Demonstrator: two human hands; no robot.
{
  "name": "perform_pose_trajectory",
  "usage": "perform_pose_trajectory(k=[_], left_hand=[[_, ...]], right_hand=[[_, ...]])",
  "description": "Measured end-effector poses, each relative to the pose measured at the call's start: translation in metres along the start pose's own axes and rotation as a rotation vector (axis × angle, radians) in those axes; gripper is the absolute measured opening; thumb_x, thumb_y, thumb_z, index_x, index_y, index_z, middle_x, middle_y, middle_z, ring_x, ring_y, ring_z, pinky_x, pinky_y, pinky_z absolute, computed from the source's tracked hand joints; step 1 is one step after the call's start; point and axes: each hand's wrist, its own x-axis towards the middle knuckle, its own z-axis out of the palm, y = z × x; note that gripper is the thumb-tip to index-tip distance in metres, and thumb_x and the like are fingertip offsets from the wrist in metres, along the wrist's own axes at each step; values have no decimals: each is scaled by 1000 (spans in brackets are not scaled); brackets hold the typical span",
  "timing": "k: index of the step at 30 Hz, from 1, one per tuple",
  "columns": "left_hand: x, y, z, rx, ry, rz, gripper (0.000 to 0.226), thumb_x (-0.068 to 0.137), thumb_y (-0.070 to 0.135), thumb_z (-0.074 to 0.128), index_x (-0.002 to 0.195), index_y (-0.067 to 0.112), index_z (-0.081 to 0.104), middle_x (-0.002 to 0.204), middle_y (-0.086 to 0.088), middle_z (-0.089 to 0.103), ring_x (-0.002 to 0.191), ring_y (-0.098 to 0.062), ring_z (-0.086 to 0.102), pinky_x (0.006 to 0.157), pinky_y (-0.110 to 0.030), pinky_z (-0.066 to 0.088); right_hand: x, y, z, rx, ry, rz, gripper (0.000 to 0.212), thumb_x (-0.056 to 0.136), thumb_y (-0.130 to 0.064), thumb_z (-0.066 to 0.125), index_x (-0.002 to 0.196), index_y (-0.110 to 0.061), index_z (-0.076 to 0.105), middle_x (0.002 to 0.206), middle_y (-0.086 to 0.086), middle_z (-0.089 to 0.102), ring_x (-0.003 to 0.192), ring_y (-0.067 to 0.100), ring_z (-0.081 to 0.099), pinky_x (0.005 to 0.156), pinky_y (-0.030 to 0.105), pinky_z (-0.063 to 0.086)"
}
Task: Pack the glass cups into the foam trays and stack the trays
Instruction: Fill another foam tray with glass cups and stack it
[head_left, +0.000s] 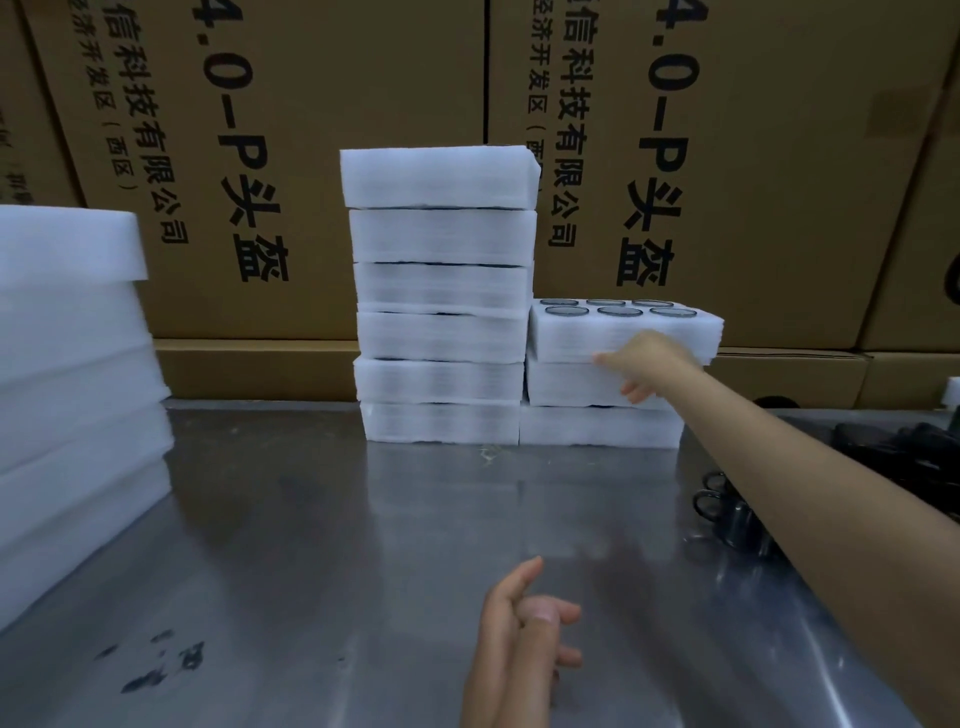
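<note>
- The top foam tray, filled with glass cups, is seen on the short three-tray stack, directly under and beyond the fingertips of the right hand.
- The right hand's fingers are extended and laid against the tray's front face; nothing is clasped.
- Just left of those fingers, the tall stack of six trays is touched by the short one.
- The left hand is held loosely curled over the steel table, grasping nothing.
- Dark mugs are seen below the right forearm; spare foam is piled far left.
- Risk, as judged: the top tray overhangs to the right, so a hard push could tip it and spill the cups.
</note>
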Motion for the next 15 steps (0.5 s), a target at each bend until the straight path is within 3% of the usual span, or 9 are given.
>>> perform_pose_trajectory(k=[2,3,4,6,10,13,15], left_hand=[[0,-1,-1,-11,-1,2,15,82,31,51,96,27,52,58,13,66,44,-6,53,47,-16,33],[-1,-2,-1,-8,-11,6,7,95,20,49,97,27,52,57,14,66,45,-8,53,47,-18,32],[0,-5,-4,25,-22,14,20,99,9,43,97,27,51,56,13,66,45,-9,52,48,-19,32],[2,-6,-7,55,-57,19,29,97,2,37,96,27,51,57,10,65,45,-10,52,49,-20,31],[2,-3,-5,70,-44,15,28,97,3,37,97,27,52,56,12,65,44,-9,53,52,-23,32],[2,-3,-7,65,-42,23,28,97,3,37,98,26,52,57,11,66,46,-11,53,51,-23,32],[2,-4,-7,65,-37,24,28,97,3,37,98,27,52,57,11,65,48,-12,53,52,-23,32]], right_hand=[[1,-7,4,-100,165,-92,29,92,-41,51,89,-13,54,92,6,62,84,27,58,65,30,42],[2,-10,7,-105,196,-134,27,93,-39,50,89,-13,53,94,7,59,88,29,57,64,30,40],[3,-12,10,-97,193,-170,27,94,-38,49,96,-12,54,100,9,59,95,30,57,68,31,42],[4,-19,18,-97,152,-227,33,97,-37,45,116,-11,54,115,9,58,107,30,55,80,35,46],[5,-32,28,-124,61,-339,37,101,-33,38,125,-10,54,131,12,52,116,31,51,95,39,44],[7,-33,31,-122,22,-358,39,101,-32,36,129,-10,54,134,13,49,117,30,50,93,36,43],[8,-24,33,-54,49,-364,34,100,-30,38,119,-10,60,118,10,59,104,27,55,79,32,43]])
